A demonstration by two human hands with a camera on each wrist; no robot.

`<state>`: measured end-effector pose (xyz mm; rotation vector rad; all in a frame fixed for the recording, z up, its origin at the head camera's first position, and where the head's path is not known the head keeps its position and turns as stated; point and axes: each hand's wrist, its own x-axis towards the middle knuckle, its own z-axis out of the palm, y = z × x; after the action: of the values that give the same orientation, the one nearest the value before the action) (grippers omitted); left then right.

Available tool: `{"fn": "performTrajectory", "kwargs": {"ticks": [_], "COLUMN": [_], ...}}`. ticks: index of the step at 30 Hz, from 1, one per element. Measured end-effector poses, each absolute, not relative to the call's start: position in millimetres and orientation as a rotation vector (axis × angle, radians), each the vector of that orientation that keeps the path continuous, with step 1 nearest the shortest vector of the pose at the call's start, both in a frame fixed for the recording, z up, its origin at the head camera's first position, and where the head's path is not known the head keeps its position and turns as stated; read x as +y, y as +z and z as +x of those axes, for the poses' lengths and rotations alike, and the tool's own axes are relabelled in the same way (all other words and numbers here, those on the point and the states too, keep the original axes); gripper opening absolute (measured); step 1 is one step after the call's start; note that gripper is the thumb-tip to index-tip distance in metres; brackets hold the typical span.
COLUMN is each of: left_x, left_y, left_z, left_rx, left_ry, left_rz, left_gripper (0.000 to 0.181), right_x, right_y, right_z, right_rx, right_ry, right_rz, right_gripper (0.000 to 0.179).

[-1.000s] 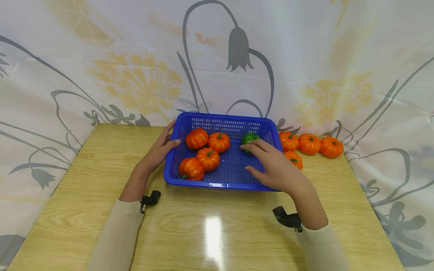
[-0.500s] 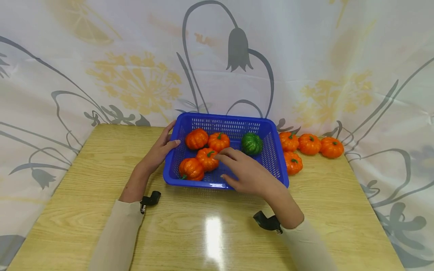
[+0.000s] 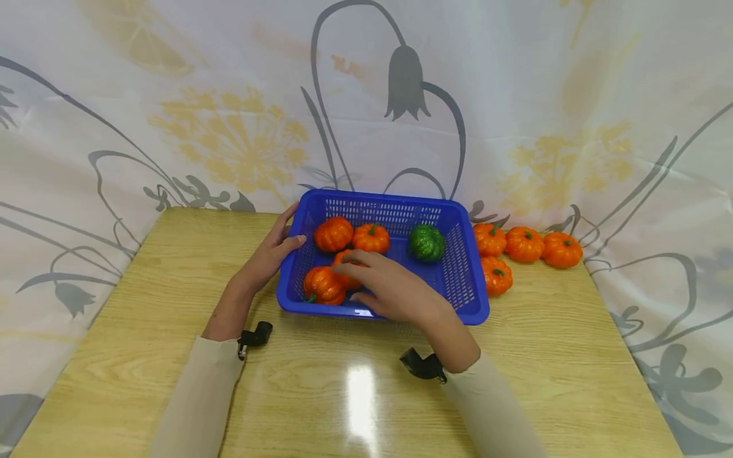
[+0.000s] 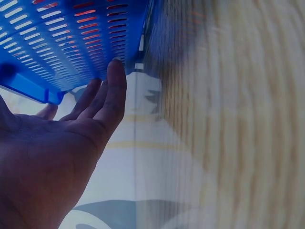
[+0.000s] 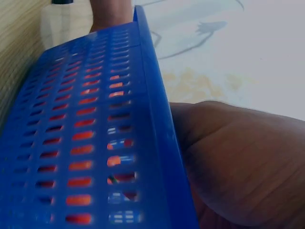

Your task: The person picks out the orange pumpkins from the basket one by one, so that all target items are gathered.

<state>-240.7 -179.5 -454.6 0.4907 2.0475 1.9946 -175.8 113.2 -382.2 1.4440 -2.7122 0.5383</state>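
Note:
A blue plastic basket with slotted walls stands near the table's back edge. My left hand grips its left side, thumb over the rim and fingers against the outer wall. Reaching over the front rim, my right hand has loosely bent fingers above a small orange pumpkin, which it partly covers. Close by inside lie further orange pumpkins, one at front left and two behind. A green pumpkin sits in the basket's right half. The right fingertips are hidden in the right wrist view.
Several orange pumpkins lie on the wooden table just right of the basket. A patterned curtain hangs behind the table's back edge. Each wrist wears a black camera mount.
The right hand has moved left from the green pumpkin to above the orange ones, leaving the green one in full view. The left hand and basket have stayed put.

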Motion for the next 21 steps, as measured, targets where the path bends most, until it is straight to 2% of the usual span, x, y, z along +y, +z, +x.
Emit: {"fn": "performTrajectory", "kwargs": {"ticks": [21], "left_x": [-179.2], "left_y": [-451.9], "left_z": [-239.4], "left_rx": [2.067], "left_ry": [1.977], "left_rz": [0.489], "left_gripper": [0.074], "right_x": [64.8], "right_y": [-378.2], "right_z": [-189.6], "right_rx": [-2.919], "right_ry": [0.441], "right_rz": [1.438], "right_gripper": [0.066]}}
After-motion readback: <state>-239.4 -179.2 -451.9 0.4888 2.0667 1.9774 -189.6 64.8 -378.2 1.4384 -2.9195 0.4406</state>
